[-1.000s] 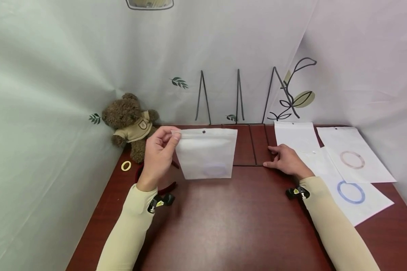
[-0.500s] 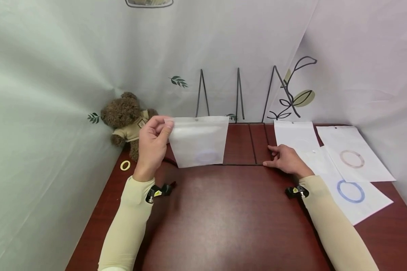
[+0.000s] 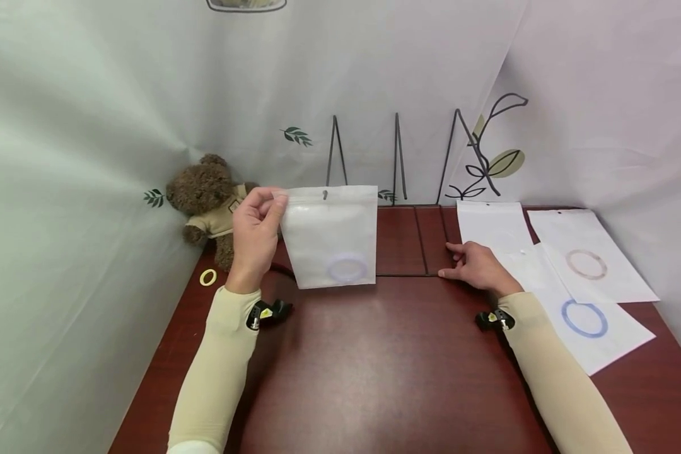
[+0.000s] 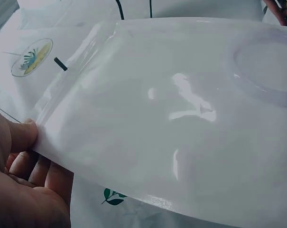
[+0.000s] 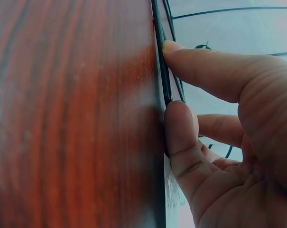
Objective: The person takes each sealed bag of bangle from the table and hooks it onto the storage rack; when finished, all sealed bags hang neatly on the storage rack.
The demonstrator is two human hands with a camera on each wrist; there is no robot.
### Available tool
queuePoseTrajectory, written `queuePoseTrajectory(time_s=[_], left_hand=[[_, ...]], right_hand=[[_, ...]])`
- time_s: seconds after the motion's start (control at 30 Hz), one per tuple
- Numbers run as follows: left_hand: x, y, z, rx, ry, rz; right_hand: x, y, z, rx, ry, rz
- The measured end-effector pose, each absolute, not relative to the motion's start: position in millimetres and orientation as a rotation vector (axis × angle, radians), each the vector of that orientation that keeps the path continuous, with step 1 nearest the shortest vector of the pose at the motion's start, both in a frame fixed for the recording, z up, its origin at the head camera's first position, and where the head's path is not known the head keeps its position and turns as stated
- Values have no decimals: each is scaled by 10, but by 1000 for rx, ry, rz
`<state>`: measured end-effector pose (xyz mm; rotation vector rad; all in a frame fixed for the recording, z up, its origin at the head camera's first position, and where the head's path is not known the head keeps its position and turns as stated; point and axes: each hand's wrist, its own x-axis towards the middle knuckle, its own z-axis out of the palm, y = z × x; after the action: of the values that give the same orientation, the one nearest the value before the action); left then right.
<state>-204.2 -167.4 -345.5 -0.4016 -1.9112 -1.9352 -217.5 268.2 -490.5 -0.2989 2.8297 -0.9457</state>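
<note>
My left hand (image 3: 255,236) pinches the upper left corner of a white translucent zip bag (image 3: 318,243) between thumb and fingers. Inside the bag, low and to the right, shows a pale purple ring (image 3: 347,268). A dark stub (image 4: 60,63), seemingly a prong tip, pokes through the bag's punched top hole in the left wrist view. Behind the bag stands a black wire rack (image 3: 425,243) with upright prongs; the bag hides its left part. My right hand (image 3: 477,268) holds the rack's front right base corner, thumb (image 5: 179,123) and index finger (image 5: 200,64) against the bars.
Several white bags (image 3: 494,227) lie on the right of the dark red table (image 3: 374,378), some showing a blue ring (image 3: 584,318) and a brownish ring (image 3: 586,264). A brown teddy bear (image 3: 201,189) and a yellow ring (image 3: 208,277) are at the left. Pale cloth walls enclose the table.
My left hand has moved the bag left and upward, toward the rack's left prong, and a dark tip now shows at its hole. My right hand has stayed on the rack corner.
</note>
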Motion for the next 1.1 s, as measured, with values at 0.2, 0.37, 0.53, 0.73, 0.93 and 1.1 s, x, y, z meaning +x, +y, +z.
queuePoseTrajectory(time_s=[0.2, 0.37, 0.53, 0.73, 0.93, 1.1], left_hand=[[-2267, -1609, -3433, -347, -1927, -1894], [-2529, -1531, -3409, -331, -1911, -1886], [-2727, -1465, -3399, -292, -1851, -1938], [-2897, -1387, -3377, -259, -1834, -1945], [-3029, -1327, -3371, -228, -1829, -1901], [-3105, -1310, -3371, -216, -1814, -1903]], right_hand=[[-2161, 2669, -4910, -305, 2836, -935], [-2147, 2656, -4899, -289, 2834, -937], [-2130, 2657, -4874, -283, 2826, -945], [-2135, 2672, -4869, -282, 2837, -942], [-2139, 2678, -4874, -271, 2842, -921], [-2147, 2682, -4876, -264, 2847, -910]])
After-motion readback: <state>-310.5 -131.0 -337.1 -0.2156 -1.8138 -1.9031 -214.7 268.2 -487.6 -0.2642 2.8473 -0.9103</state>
